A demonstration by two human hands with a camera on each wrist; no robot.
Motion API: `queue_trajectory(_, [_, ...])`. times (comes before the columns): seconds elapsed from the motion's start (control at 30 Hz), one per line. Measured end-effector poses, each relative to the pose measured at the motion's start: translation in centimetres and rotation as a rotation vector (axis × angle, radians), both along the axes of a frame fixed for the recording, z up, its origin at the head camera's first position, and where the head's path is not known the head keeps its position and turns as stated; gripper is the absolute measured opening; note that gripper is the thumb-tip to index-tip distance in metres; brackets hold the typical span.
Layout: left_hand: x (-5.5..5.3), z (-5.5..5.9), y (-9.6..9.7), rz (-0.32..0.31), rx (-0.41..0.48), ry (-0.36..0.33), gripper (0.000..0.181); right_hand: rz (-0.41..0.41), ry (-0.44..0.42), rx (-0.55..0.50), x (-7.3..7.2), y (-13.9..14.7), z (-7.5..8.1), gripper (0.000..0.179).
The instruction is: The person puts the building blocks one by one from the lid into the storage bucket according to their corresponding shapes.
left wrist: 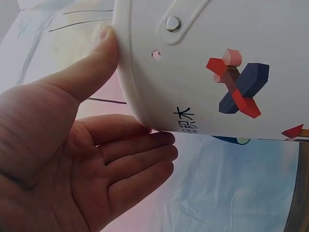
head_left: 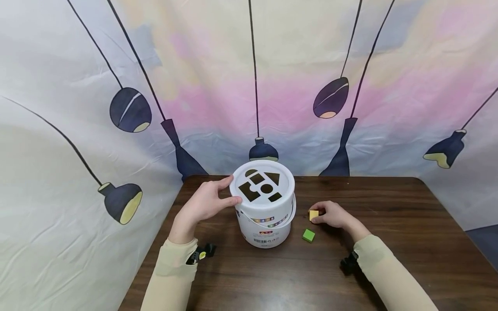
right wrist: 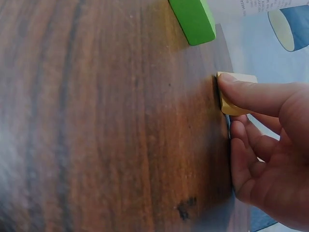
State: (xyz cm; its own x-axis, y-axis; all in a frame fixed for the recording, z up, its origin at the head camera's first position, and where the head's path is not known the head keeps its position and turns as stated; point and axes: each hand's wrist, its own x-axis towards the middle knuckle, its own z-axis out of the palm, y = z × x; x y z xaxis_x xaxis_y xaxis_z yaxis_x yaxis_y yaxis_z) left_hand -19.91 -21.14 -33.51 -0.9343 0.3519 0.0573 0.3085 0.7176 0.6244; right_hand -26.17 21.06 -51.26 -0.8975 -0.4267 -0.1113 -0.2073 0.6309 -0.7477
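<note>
A white bucket [head_left: 249, 226] stands upright on the table, its lid [head_left: 286, 185] cut with several shaped holes, among them a circle and a triangle. My left hand [head_left: 204, 201] rests against the left side of the lid, thumb and index finger spread along the rim. The left wrist view shows its fingers nearly straight, touching the bucket [left wrist: 193, 72] at the edge. To the right of the bucket, my right hand [head_left: 332, 214] pinches a small yellow block [head_left: 313, 215] between thumb and fingers, at the tabletop. A green block [head_left: 308, 235] lies close by, nearer the front.
The dark wooden table [head_left: 389, 216] reaches out on both sides of the bucket. A white handle [head_left: 294, 211] hangs down the bucket's front and right side. Behind the table hangs a cloth [head_left: 218, 65] printed with lamps.
</note>
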Motion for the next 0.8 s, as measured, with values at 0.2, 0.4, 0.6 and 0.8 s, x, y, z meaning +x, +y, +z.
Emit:
queue_trajectory(0.2, [0.0,0.1,0.0,-0.001,0.006,-0.001,0.085,0.011,0.008,-0.023,-0.1,0.1,0.1,0.026])
queue_trajectory(0.4, [-0.1,-0.1,0.0,-0.011,-0.007,-0.004,0.085,0.021,0.020,-0.008,0.0,0.4,0.0,0.028])
queue_trajectory(0.6, [-0.1,0.2,0.1,-0.002,-0.008,-0.013,0.085,-0.016,0.033,-0.047,-0.2,1.0,0.5,0.028])
queue_trajectory(0.8, [-0.1,0.2,0.1,0.001,-0.013,-0.010,0.085,-0.050,0.027,-0.067,-0.1,1.3,0.6,0.024])
